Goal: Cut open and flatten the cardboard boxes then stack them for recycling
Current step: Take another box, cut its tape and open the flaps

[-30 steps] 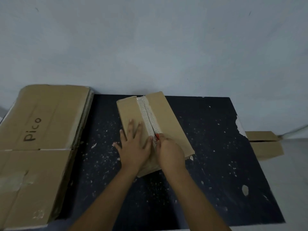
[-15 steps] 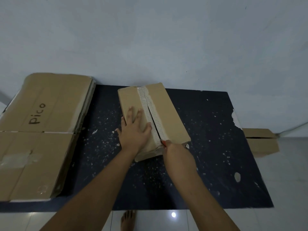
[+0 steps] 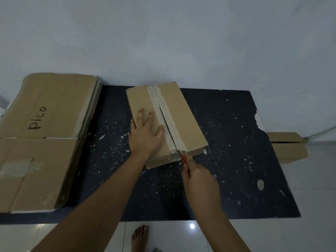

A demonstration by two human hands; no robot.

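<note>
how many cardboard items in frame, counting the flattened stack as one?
3. The taped box being cut at mat centre, the flattened stack on the left marked "Pico", and a small box past the mat's right edge, partly hidden. Sheets within the stack can't be counted.

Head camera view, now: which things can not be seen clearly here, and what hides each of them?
- Red cutter: the right hand wraps its handle; the blade at the box edge is too small to make out.
- Cardboard box: its contents are hidden by the flaps; the left hand covers part of the top.
- Flattened stack: cut off by the left edge; the sheet count is unclear.
- Small box: partly behind the dark mat.
</note>
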